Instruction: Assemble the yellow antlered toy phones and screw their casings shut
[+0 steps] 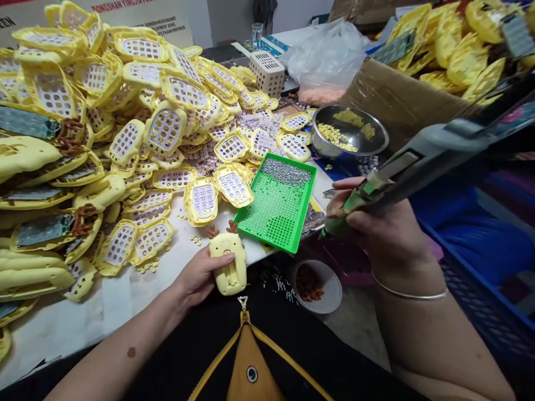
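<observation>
My left hand is closed round a pale yellow toy phone with brown antlers, its thumb lying across the back. The phone's back faces up, showing small holes and an open battery compartment. Over on the right, my right hand grips a grey electric screwdriver with a green nose pointing down and left. The screwdriver is apart from the phone. Between the hands, farther off, a green perforated tray holds a heap of small metal screws at its far end.
Yellow shell halves with white keypads pile high at left. A steel bowl holds small yellow pieces. At right are a cardboard box of shells and a blue crate. A white tub of brown pieces sits below the table edge.
</observation>
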A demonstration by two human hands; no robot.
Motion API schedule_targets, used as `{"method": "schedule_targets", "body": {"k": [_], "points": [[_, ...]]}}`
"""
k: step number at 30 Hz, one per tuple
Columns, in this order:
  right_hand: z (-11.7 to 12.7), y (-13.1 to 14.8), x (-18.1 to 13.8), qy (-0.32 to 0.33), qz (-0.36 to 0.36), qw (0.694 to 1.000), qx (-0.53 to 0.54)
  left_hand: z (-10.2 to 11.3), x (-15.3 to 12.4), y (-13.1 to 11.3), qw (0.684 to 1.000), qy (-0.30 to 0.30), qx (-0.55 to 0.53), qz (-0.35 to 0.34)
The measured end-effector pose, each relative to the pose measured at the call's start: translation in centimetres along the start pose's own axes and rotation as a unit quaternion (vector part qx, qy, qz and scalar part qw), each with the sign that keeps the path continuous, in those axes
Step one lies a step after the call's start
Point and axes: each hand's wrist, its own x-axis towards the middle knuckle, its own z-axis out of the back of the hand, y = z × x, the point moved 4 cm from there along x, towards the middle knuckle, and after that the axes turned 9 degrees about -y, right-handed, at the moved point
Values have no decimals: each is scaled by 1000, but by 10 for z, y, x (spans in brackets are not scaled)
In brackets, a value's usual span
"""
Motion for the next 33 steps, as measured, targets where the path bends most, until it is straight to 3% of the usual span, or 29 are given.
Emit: {"method": "schedule_targets", "body": {"k": [6, 11, 14, 33], "points": [[-22, -19, 27, -97, 39, 985, 137, 3, 1, -1, 1000, -11, -27, -11], [-41, -42, 26, -66, 96, 979, 169, 7, 5, 0, 1000, -2, -27, 2], [-40, -47, 26, -85, 124, 973, 176, 7, 7, 0, 1000, 8, -19, 9], [-41, -59, 19, -98, 129, 979, 122, 7, 9, -2, 1000, 13, -3, 19]]}}
